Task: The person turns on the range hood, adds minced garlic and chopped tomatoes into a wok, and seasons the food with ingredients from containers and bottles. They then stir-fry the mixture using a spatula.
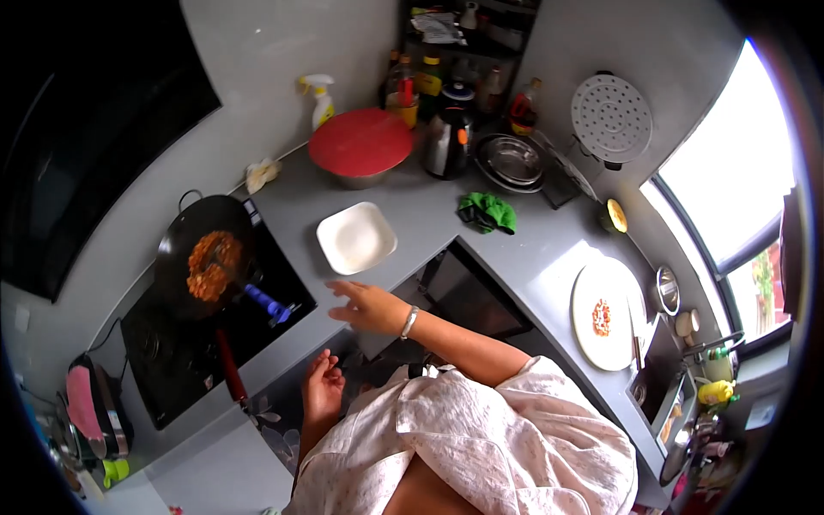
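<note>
My right hand [369, 307], with a bracelet at the wrist, reaches over the counter's front edge, its fingers apart and nothing in them. Just beyond its fingertips sits a white square dish [357, 239] with nothing in it. Lower down, my left hand [323, 384] is held near my body, fingers loosely apart and holding nothing. To the left, a black wok [178, 230] on the cooktop [154, 378] contains chopped reddish-brown food [210, 266]. A spatula with a blue handle [268, 304] leans in the wok. The wok's long dark red handle [229, 362] points toward me.
Behind the dish stand a bowl with a red cover [360, 144], a spray bottle [321, 99] and a kettle [448, 133]. A green cloth [487, 212] lies on the counter. On the right, a round white board [592, 287] bears small chopped red pieces, beside the sink [659, 365].
</note>
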`<state>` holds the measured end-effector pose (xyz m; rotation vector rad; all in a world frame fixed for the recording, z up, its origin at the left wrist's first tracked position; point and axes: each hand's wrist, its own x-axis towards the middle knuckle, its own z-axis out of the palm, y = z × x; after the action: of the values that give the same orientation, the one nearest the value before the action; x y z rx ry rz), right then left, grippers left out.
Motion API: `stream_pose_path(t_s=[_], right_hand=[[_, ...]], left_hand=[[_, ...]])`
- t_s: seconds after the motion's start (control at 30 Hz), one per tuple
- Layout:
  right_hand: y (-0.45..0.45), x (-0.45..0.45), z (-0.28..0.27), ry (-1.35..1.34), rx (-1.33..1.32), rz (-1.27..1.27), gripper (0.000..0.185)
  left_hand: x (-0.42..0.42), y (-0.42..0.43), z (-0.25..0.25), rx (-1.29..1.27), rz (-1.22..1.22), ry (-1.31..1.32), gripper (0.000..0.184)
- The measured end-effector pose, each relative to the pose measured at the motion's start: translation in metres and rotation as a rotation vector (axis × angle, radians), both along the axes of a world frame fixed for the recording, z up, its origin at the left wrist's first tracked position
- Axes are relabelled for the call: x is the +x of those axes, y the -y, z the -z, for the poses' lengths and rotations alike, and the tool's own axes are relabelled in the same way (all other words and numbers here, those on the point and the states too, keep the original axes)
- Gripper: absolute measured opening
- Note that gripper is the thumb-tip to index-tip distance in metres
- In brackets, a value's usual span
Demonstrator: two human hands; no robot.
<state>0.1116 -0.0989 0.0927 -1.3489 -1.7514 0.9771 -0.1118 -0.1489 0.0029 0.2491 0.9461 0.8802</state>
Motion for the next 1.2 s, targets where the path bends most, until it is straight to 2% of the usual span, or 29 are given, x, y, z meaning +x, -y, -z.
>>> stream_pose_path(t_s=[0.2,0.27,0.3,0.33,0.4,0.53,0.63,0.83,1.13,1.2], right_hand=[[0.044,0.115,0.034,0.004,-0.055,0.099,0.043],[0.059,0.147,0.037,-0.055,-0.237,0.079,0.037],[0.063,0.161,0.065,-0.034,-0.06,0.053,0.034],[0.07,0.174,0.064,-0.04,-0.066,0.032,0.034],[0.084,0.191,0.06,-0.175,-0.268,0.118,0.034],[0.101,0.215,0.055,-0.283,-0.459,0.173,0.032],[0.107,0.221,0.065,-0.319,-0.465,0.208,0.033],[0.097,0.223,0.064,-0.269,-0.467,0.178,0.033],[0.069,0.181,0.064,-0.217,-0.497,0.099,0.03],[0.062,0.165,0.07,-0.211,-0.548,0.015,0.031]], left_hand=[[0.083,0.004,0.013,-0.024,0.107,-0.048,0.018],[0.115,0.008,0.013,-0.034,0.189,-0.113,0.013],[0.128,0.009,0.019,-0.016,0.211,-0.089,0.015],[0.143,0.01,0.02,-0.023,0.19,-0.095,0.015],[0.169,0.014,0.02,0.019,0.283,-0.052,0.019],[0.21,0.019,0.0,0.067,0.358,-0.072,0.025],[0.226,0.02,-0.022,0.031,0.355,-0.142,0.027],[0.228,0.015,-0.021,0.067,0.379,-0.202,0.029],[0.2,-0.004,-0.018,0.097,0.298,-0.131,0.029],[0.187,-0.009,-0.015,0.108,0.26,-0.123,0.028]])
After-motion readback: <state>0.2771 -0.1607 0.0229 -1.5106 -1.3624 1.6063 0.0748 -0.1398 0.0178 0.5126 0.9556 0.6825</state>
